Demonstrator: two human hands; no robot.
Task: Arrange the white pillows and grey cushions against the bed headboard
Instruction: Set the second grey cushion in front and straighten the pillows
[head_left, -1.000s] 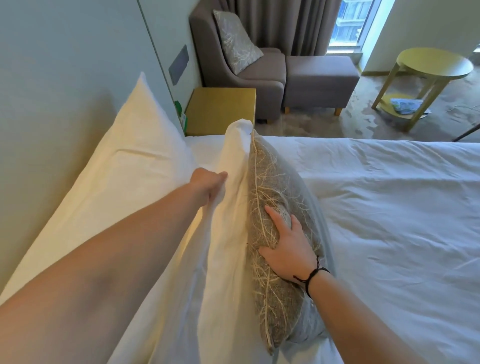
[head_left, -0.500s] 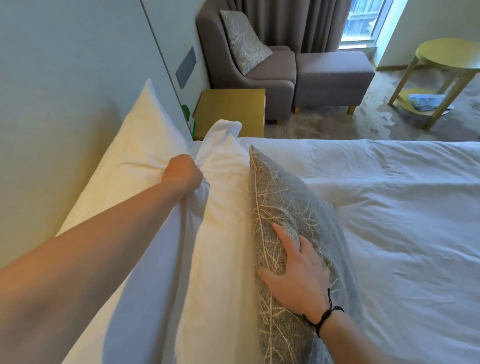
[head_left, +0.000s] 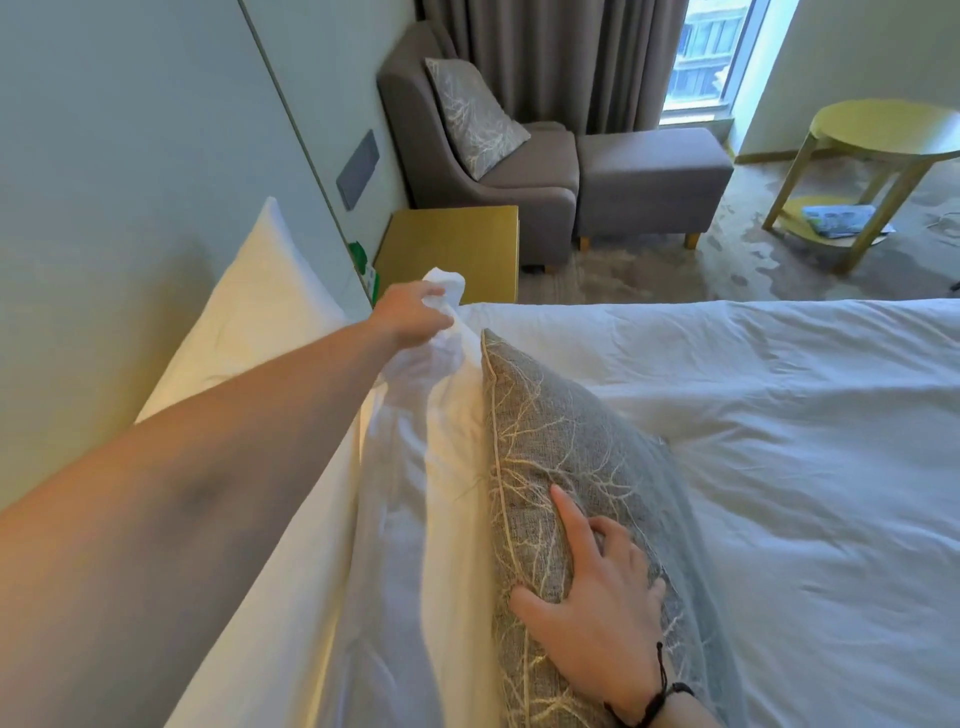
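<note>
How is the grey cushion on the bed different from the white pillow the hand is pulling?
The grey branch-patterned cushion is woven, piped and patterned; the plain white front pillow is smooth and crumpled. The right hand presses the cushion with spread fingers, while the left hand grips the pillow's top corner. The pillow stands nearer the headboard. Both stand on edge, touching.

Two white pillows stand on edge: back pillow (head_left: 260, 306) leaning on the headboard (head_left: 104, 208), front pillow (head_left: 415, 493) w/ top corner bunched up, and grey cushion (head_left: 561, 457) w/ pale branch print upright, touching its front.
</note>
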